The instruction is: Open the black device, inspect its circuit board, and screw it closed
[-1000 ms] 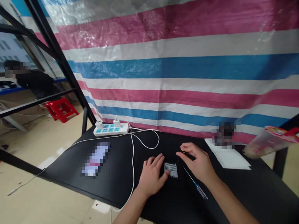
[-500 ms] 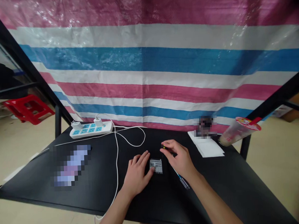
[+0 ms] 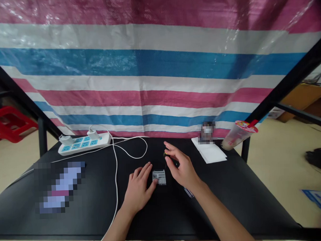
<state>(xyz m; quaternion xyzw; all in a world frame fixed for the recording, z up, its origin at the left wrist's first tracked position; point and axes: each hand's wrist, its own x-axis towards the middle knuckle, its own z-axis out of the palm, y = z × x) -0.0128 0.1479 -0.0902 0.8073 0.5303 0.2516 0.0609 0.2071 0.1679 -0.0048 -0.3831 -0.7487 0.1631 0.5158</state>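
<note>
A pink, white and blue striped tarp hangs behind a black table, with a person's two hands at its middle.

A small labelled module lies flat at the table's centre, in one piece as far as this view shows, its label too small to read. The left hand rests open and low beside it, thumb at its edge. The right hand hovers just past it, fingers narrowly curled around a tiny yellow-tipped item; whether they pinch it, I cannot tell. Under that wrist, a small screwdriver shows only its blue-and-clear end, the rest hidden. A power strip sits at the back, and a cup leans near a stack of white paper; two other objects are blurred out.
</note>
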